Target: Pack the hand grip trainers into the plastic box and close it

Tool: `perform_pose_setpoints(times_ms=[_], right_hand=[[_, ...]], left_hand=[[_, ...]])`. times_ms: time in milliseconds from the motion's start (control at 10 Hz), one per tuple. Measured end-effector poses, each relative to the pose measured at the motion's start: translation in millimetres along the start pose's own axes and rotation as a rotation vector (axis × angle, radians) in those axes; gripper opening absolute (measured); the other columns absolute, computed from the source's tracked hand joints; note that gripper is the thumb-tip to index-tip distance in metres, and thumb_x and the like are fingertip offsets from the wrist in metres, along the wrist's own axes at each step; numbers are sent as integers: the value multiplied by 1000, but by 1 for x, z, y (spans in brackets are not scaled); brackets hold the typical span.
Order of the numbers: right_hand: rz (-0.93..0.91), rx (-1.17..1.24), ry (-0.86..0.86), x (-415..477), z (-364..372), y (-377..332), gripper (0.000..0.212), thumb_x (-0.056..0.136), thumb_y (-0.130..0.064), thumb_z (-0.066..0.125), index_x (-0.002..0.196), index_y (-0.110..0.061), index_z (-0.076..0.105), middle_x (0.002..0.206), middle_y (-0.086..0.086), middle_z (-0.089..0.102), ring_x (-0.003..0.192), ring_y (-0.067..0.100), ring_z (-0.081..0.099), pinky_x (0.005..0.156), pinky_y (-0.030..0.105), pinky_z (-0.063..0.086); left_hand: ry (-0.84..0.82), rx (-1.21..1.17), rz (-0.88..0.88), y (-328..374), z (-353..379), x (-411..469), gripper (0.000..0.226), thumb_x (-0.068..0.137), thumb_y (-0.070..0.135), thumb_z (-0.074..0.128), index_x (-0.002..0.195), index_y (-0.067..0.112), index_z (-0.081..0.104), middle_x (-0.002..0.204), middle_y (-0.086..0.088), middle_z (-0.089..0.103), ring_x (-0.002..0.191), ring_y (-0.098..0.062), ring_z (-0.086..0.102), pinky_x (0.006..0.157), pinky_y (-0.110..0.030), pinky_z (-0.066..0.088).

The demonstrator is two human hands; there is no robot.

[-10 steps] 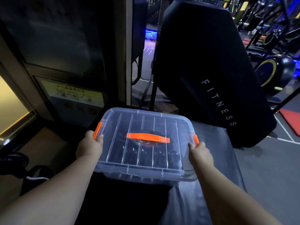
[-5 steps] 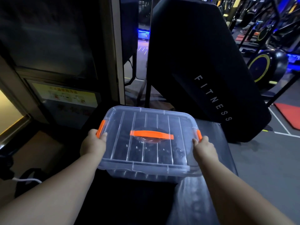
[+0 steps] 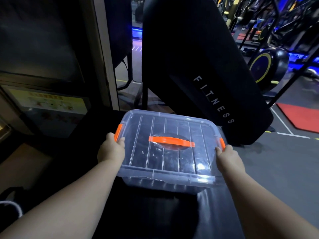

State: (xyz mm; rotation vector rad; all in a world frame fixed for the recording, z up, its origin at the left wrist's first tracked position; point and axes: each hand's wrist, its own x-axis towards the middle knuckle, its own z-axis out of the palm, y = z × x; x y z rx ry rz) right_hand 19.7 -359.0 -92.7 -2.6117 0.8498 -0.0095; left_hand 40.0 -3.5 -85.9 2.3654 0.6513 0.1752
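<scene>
A clear plastic box (image 3: 170, 184) sits on a dark padded bench, its ribbed lid (image 3: 172, 128) on top with an orange handle (image 3: 171, 141) across the middle. Dark hand grip trainers (image 3: 155, 182) with metal springs show dimly through the front wall. My left hand (image 3: 111, 150) grips the box's left side at the orange latch (image 3: 118, 132), thumb on the lid. My right hand (image 3: 227, 156) grips the right side at the other orange latch (image 3: 222, 144). Both latches lie against the box.
A tall black pad marked FITNESS (image 3: 214, 99) leans just behind the box. A dark cabinet with a yellow notice (image 3: 50, 102) stands at the left. The bench surface (image 3: 224, 213) extends toward me. Exercise bikes (image 3: 265, 64) and a red mat (image 3: 300, 118) are at the right.
The view has shifted a little. Both hands have stayed on the box's sides at the orange latches; the box has barely moved.
</scene>
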Motion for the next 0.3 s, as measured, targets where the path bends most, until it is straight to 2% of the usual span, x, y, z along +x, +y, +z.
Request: perform_pose_setpoints(times_ms=[100, 200, 300], right_hand=[[16, -122, 47, -8, -4, -3, 43, 96, -50, 34, 110, -11, 45, 117, 18, 51, 109, 37, 48, 81, 44, 38], [-26, -237, 159, -19, -20, -21, 49, 94, -55, 32, 119, -16, 47, 122, 13, 49, 115, 32, 43, 89, 46, 38], [-77, -172, 154, -31, -35, -50, 52, 93, -58, 29, 123, -18, 47, 125, 13, 48, 116, 32, 42, 91, 45, 37]], left_hand=[[-27, 89, 2, 6, -1, -1, 32, 96, 40, 44, 105, 9, 44, 99, -17, 61, 83, -35, 57, 66, -37, 40], [-88, 189, -47, 17, -7, -4, 48, 94, 49, 41, 120, 8, 43, 122, -18, 57, 111, -38, 53, 81, -44, 44], [-114, 204, 12, 40, -11, -11, 61, 92, 53, 41, 133, 8, 39, 138, -15, 47, 126, -34, 42, 98, -44, 38]])
